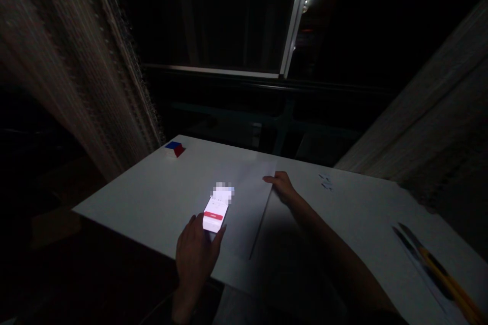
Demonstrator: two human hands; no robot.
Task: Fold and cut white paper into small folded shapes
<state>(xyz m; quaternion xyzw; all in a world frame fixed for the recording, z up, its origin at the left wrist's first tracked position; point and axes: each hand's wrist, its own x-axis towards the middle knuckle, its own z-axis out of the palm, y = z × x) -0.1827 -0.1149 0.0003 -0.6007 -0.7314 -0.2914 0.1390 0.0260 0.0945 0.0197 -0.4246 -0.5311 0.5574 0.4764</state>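
Observation:
My left hand [195, 256] grips the lower end of a phone [215, 214], thumb on one side and fingers on the other. The phone's bright screen faces up and shows a red bar; part of it is blurred out. Under and beside the phone lies a white sheet of paper [249, 208] on the white table [129, 193]. At the sheet's upper right edge, my right hand [281, 186] pinches the paper between thumb and fingers. Whether the phone rests on the sheet or is held just above it, I cannot tell.
A puzzle cube [175, 149] with blue and red faces sits near the far left corner. Toward the right edge lie scissors [432, 266] with yellow and black handles. Small dark-marked pieces [326, 183] lie at the back right. Curtains [76, 51] hang beside a dark window.

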